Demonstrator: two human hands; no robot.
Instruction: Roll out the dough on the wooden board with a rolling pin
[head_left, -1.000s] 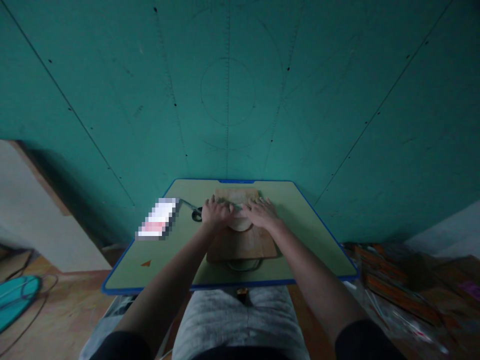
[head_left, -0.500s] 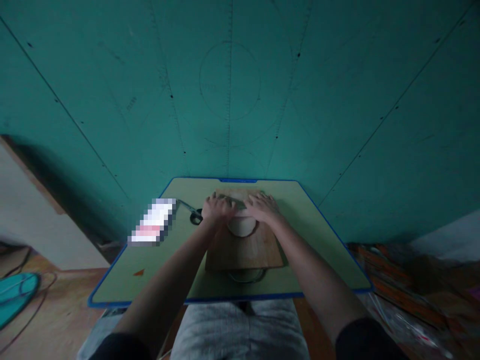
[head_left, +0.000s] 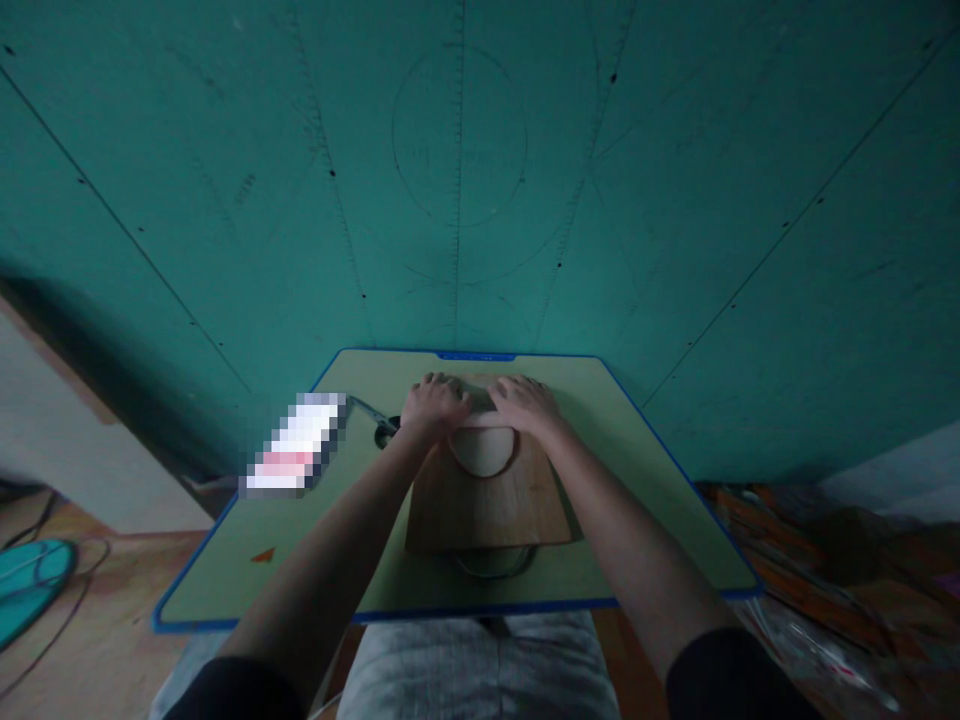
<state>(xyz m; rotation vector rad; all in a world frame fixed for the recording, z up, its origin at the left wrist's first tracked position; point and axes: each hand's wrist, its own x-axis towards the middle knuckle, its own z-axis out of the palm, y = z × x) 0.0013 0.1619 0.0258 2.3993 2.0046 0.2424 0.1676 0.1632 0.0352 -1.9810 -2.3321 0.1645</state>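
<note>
A flat, pale round of dough [head_left: 482, 455] lies on a wooden cutting board [head_left: 487, 515]. Across its far part runs a light rolling pin [head_left: 484, 420], visible only between my hands. My left hand [head_left: 435, 402] presses on the pin's left end, with the fingers bent over it. On the right end, my right hand [head_left: 525, 403] rests the same way, its thumb pointing inward. Both hands hide the pin's ends and the far edge of the dough.
Scissors [head_left: 384, 428] with dark handles lie just left of my left hand. A blurred-out phone-like object [head_left: 296, 445] is at the table's left edge. A small orange triangle [head_left: 262, 555] and a cord loop [head_left: 491, 572] lie on the blue-edged table [head_left: 637, 500]. A green wall [head_left: 675, 200] stands behind.
The rolling pin and both hands have shifted slightly away from me over the dough, uncovering more of its near part. The whole view has also moved a little.
</note>
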